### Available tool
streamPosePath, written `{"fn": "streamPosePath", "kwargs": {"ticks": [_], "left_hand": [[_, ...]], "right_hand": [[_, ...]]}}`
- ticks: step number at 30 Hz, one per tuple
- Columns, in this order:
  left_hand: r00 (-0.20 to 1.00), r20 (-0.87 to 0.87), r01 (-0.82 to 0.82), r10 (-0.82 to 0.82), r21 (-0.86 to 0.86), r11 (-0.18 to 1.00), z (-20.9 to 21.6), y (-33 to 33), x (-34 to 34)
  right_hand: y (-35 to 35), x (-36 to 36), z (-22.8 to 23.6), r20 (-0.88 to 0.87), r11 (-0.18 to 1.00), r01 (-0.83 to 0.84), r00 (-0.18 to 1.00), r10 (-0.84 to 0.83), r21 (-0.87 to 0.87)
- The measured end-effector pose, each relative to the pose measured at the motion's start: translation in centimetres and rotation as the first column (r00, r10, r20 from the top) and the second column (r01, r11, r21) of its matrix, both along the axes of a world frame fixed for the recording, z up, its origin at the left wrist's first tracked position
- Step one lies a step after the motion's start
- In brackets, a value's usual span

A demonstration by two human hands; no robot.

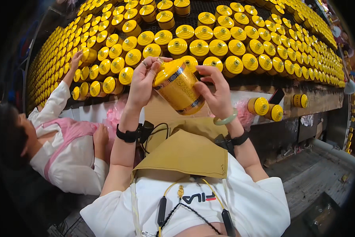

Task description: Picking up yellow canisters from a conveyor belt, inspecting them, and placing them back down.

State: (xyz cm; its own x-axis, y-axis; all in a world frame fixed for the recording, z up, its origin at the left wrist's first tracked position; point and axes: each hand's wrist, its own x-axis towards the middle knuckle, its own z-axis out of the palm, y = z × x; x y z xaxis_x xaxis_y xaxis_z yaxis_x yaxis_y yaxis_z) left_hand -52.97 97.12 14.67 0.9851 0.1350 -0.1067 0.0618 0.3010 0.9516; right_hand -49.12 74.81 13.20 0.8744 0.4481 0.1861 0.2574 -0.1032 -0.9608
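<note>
Tilted in front of my chest is a gold patterned canister with dark patterned bands and a yellow lid that has a stepped top. My left hand is closed on it at the lid's left edge, thumb and fingertips pressed to the rim. On the other side, my right hand has curled fingers by the lid, and its thumb rests against the canister's wall. Part of the lid top is hidden by my left fingers. Just beyond stand rows of similar yellow-lidded canisters.
A dark mesh rack carries the rows. At right, two canisters lie by pink plastic film, and another canister lies farther along the ledge. On my left, a co-worker's hand reaches to a canister.
</note>
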Motion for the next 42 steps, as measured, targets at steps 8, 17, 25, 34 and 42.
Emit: {"fn": "streamPosePath", "kwargs": {"ticks": [8,17,25,34,42], "left_hand": [[1.0,0.012,-0.008,0.006,0.268,0.963,1.2,-0.4,-2.2],[0.999,0.017,-0.045,0.042,0.295,0.955,0.9,-0.7,-3.3],[0.998,0.01,-0.065,0.067,0.411,0.909,0.9,-0.6,-3.6],[0.998,0.045,-0.064,0.048,0.512,0.857,0.3,-0.3,-3.7],[0.968,-0.091,-0.131,0.234,0.613,0.78,0.6,0.7,-3.8]], "right_hand": [[1.2,-1.5,3.7,0.262,0.988,-0.074,0.959,0.108,-0.136],[1.4,-2.0,3.0,0.26,0.993,-0.063,0.962,0.087,-0.1],[1.7,-2.5,3.0,0.216,0.994,-0.057,0.973,0.076,-0.09],[2.4,-2.2,3.4,0.266,0.992,-0.03,0.962,0.062,-0.123],[1.2,-1.9,2.4,0.404,0.936,-0.019,0.899,0.17,-0.351]]}}
